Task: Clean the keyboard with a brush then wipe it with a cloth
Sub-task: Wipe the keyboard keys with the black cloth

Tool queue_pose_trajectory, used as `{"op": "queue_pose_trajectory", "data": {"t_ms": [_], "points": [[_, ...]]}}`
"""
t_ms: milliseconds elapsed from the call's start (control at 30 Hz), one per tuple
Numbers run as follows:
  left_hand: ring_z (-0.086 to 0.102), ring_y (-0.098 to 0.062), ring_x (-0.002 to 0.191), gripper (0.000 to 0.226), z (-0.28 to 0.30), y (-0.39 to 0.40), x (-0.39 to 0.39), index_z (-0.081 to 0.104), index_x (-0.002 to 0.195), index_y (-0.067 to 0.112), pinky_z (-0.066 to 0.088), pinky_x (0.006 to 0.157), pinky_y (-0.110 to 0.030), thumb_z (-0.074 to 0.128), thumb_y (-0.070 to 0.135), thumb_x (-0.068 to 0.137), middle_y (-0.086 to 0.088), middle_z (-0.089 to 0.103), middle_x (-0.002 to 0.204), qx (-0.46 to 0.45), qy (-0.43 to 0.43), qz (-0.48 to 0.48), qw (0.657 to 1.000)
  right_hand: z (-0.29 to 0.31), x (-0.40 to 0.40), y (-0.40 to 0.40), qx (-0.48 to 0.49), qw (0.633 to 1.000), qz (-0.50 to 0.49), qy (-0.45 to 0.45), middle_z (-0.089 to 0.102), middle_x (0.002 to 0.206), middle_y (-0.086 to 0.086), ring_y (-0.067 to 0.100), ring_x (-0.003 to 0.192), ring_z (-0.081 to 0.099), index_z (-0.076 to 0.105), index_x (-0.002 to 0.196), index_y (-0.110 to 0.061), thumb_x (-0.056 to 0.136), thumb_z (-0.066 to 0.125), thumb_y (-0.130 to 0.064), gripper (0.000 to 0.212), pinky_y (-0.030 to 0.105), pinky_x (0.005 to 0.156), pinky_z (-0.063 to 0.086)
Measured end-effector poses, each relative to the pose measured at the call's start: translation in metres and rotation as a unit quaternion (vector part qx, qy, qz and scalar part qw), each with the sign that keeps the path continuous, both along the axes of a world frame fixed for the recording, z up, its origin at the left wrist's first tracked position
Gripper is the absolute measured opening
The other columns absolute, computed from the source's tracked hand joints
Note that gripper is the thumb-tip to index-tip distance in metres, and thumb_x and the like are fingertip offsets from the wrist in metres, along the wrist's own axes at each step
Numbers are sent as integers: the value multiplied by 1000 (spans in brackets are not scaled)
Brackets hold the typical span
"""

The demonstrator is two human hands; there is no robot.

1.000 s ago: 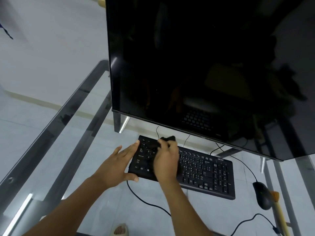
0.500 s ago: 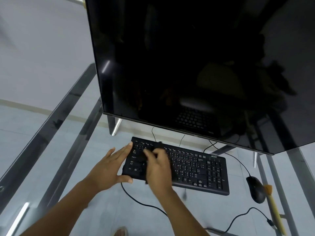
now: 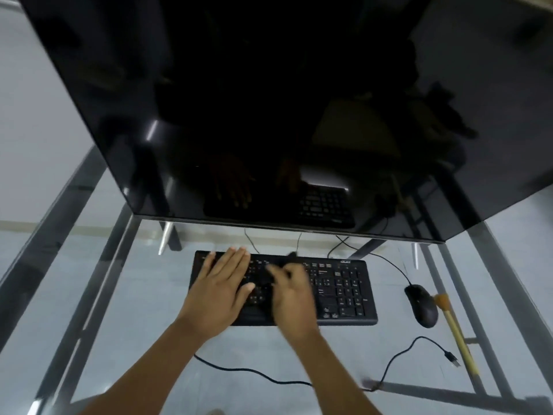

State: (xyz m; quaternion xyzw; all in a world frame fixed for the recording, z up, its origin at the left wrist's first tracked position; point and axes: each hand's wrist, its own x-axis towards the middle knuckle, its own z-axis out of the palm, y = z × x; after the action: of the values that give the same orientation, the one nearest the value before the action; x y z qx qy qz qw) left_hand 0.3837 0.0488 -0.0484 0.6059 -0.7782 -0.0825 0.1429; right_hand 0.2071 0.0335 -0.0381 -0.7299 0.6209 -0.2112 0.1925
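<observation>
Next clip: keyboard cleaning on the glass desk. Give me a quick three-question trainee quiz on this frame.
1. True or false: the brush is in a hand.
2. Which hand lies flat on the keyboard? A) left B) right
3. What lies between keyboard and brush?

Key:
1. False; it lies on the desk.
2. A; left hand steadies, blurred right hand holds a dark cloth.
3. The mouse.

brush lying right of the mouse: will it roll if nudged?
Probably: the brush has a long, thin handle that looks round, lying flat on smooth glass. The wider bristle head may limit the roll. It looks light, likely stiff.
</observation>
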Motion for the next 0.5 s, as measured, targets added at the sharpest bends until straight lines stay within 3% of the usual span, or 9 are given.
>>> {"op": "queue_pose_trajectory", "data": {"t_ms": [67, 133, 233, 333, 400, 500], "points": [[12, -12, 146, 58, -3, -5, -24, 25, 149, 12, 7, 116, -42, 15, 43, 101, -2, 27, 156, 15, -1, -19, 1000, 5, 5, 6, -39, 997, 56, 41, 59, 94, -8, 5, 86, 55, 61, 95, -30, 92, 52, -40, 14, 32, 81, 46], [9, -13, 147, 59, -5, -7, -40, 23, 150, 12, 5, 116, -43, 17, 43, 101, -2, 23, 157, 20, -3, -18, 1000, 3, -12, 1, -47, 996, 58, 53, 60, 103, -5, 11, 90, 56, 65, 104, -29, 92, 47, -36, 22, 32, 85, 49], [7, -15, 147, 61, -7, -7, -52, 20, 151, 11, 5, 115, -46, 21, 44, 100, -2, 18, 158, 18, -20, -1, 1000, -14, -69, -18, -74, 992, -76, 65, 56, 111, 10, 21, 86, 57, 62, 125, -17, 90, 57, -9, 37, 37, 81, 55], [9, -17, 147, 63, -14, -7, -62, 22, 150, 9, 8, 116, -49, 20, 46, 100, -4, 18, 158, 31, -42, 16, 998, -10, -73, -20, -39, 969, -241, 36, 53, 116, 15, 30, 91, 57, 49, 136, -10, 92, 59, -13, 45, 41, 85, 48], [8, -19, 148, 64, -18, -4, -63, 22, 150, 8, 9, 116, -51, 18, 47, 100, -6, 18, 159, 38, -57, 25, 997, -7, -46, -10, -42, 980, -187, 48, 54, 117, 13, 26, 95, 56, 47, 138, -10, 93, 59, -18, 47, 35, 83, 42], [8, -19, 148, 64, -19, -6, -66, 22, 150, 8, 11, 116, -50, 20, 48, 99, -6, 18, 158, 33, -57, 20, 998, -11, -47, 1, -66, 992, -58, 95, 57, 116, 10, 24, 99, 58, 51, 136, -15, 87, 65, -13, 51, 36, 87, 47]]}}
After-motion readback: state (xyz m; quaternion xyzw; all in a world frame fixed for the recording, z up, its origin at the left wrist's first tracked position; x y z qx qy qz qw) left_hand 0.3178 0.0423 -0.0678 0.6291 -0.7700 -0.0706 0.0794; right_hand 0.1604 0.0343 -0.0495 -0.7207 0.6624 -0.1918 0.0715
